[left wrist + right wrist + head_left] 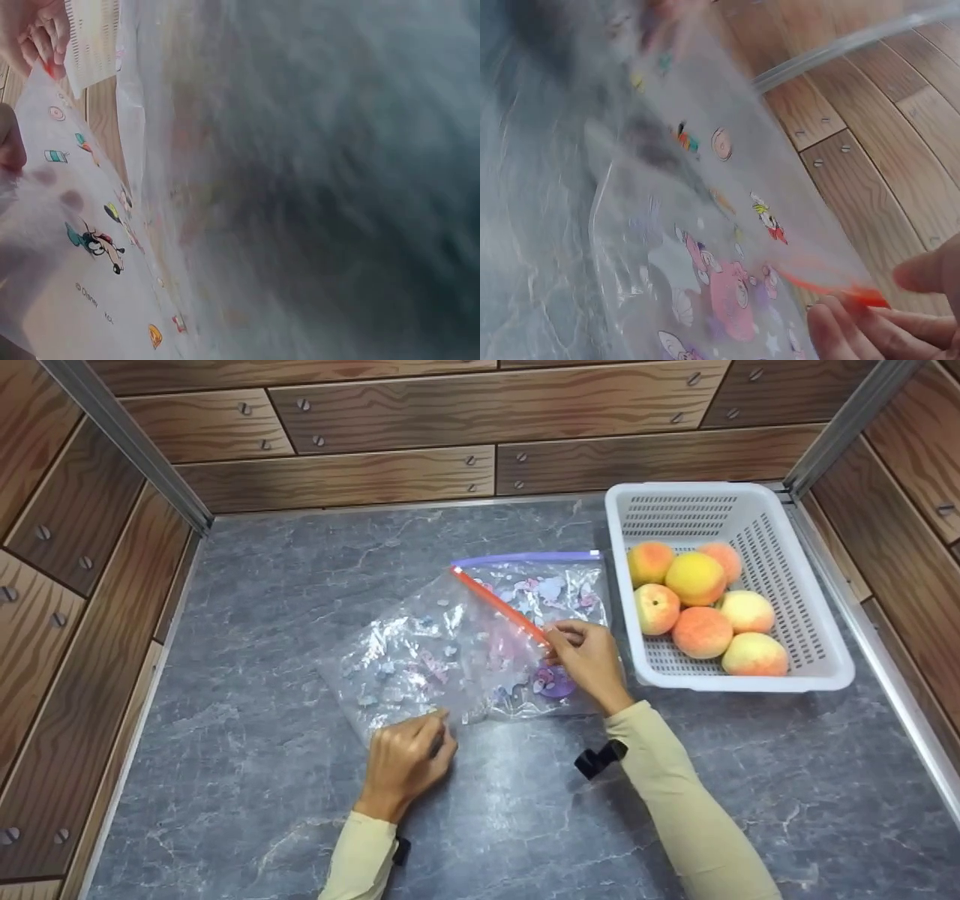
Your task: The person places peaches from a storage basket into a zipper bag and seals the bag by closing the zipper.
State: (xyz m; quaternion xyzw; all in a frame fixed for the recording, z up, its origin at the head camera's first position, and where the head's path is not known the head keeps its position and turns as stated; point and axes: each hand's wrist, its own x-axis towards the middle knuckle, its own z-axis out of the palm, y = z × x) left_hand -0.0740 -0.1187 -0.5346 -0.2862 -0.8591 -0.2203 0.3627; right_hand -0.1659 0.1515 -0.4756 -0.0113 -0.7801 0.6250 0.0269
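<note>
A clear printed zip bag with an orange-red zipper (499, 604) lies slanted on the grey surface. Its right part overlaps a second clear zip bag with a purple zipper (532, 558). My right hand (589, 656) pinches the lower end of the orange-red zipper between thumb and fingers, as the right wrist view also shows at the bag's corner (870, 296). My left hand (409, 757), fingers curled, grips the near edge of the same bag; its fingertips are partly hidden. Cartoon prints (97, 247) show on the bag in the left wrist view.
To the right stands a white slotted plastic basket (817, 667) holding several peaches (703, 632). Wood-patterned panels (390, 472) wall in the grey marbled tabletop (247, 607) at the back and both sides.
</note>
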